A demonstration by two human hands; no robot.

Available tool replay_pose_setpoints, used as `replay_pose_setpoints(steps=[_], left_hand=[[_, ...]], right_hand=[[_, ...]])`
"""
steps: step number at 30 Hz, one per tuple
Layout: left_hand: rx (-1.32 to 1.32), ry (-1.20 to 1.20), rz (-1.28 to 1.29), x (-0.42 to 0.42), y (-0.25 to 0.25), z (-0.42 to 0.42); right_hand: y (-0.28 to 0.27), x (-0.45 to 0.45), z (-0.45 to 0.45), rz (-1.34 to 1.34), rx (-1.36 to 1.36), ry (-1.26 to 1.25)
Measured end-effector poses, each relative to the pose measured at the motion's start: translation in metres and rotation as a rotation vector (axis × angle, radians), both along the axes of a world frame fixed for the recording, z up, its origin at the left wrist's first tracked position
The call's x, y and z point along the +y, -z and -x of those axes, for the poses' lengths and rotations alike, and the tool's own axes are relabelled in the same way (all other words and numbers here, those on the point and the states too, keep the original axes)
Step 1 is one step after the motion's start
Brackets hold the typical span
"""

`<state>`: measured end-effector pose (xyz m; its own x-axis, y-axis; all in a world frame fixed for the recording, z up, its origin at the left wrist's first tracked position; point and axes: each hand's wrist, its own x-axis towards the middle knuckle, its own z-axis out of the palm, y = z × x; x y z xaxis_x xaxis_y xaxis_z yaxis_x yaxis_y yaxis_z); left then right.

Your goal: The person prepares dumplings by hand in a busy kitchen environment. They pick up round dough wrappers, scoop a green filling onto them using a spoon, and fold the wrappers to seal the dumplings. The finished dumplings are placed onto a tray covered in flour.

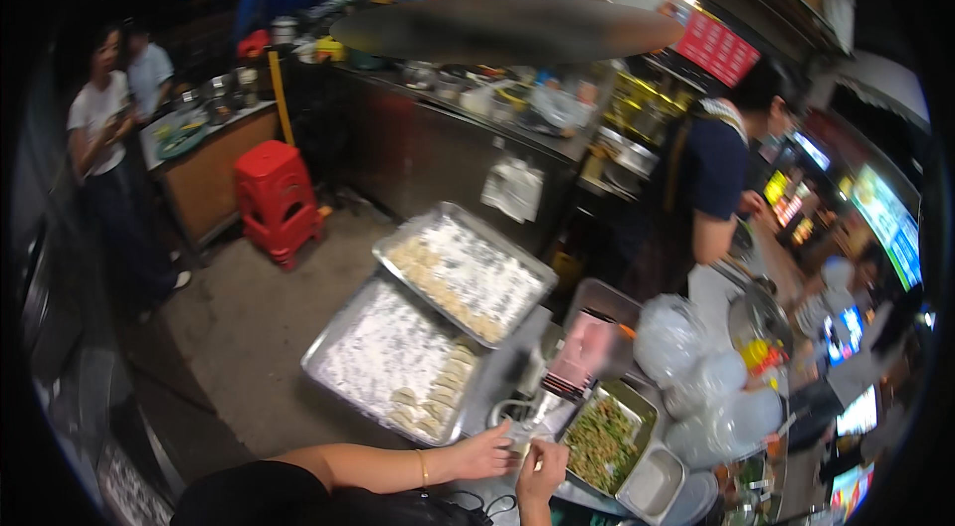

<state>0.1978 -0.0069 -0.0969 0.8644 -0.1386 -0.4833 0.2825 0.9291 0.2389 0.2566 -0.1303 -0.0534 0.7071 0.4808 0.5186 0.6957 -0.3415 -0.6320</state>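
My left hand, with a gold bracelet on the wrist, and my right hand meet over the steel worktop. Between their fingertips is a small pale dough piece; blur and fingers hide its exact shape. Just right of my right hand, a metal pan of chopped green filling stands on the worktop. To the upper left of my left hand lies a floured metal tray, with several folded dumplings along its right side. A second floured tray overlaps its far edge and holds smaller pale dough pieces.
A small empty metal container adjoins the filling pan. Beyond are a clear plastic bin and plastic-bagged containers. A person in a dark shirt works at the right counter. Red stacked stools and another person are leftward.
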Motion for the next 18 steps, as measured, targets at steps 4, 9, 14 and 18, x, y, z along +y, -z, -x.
replay_pose_setpoints(steps=[4,9,14,18], left_hand=[[-0.163,-0.043,-0.046,0.008,-0.004,0.003],[-0.214,-0.358,-0.206,0.031,-0.013,0.063],[-0.226,-0.581,-0.244,0.032,-0.015,0.109],[-0.222,-0.608,-0.249,0.039,-0.037,0.124]], right_hand=[[-0.039,0.002,0.030,0.164,0.063,-0.578],[-0.090,-0.062,-0.016,0.197,-0.272,-0.069],[-0.042,-0.148,-0.105,0.771,-0.089,-0.007],[-0.063,-0.146,-0.076,0.843,0.244,-0.107]])
